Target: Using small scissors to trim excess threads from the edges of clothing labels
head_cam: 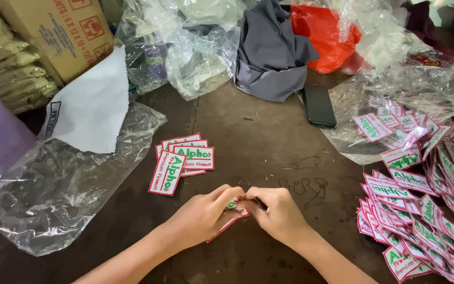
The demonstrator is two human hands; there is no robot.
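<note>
My left hand and my right hand meet over the dark wooden table, both pinching one white patch with red edging and green lettering. The patch is mostly hidden between my fingers; only its lower edge and a corner show. A small dark tool tip seems to poke from my right fingers, too small to tell. Just above my left hand lies a short stack of the same patches, flat on the table.
A big loose heap of patches covers the right side on clear plastic. A black phone lies at the back, beside grey cloth and an orange bag. Crumpled clear plastic, white fabric and a cardboard box fill the left.
</note>
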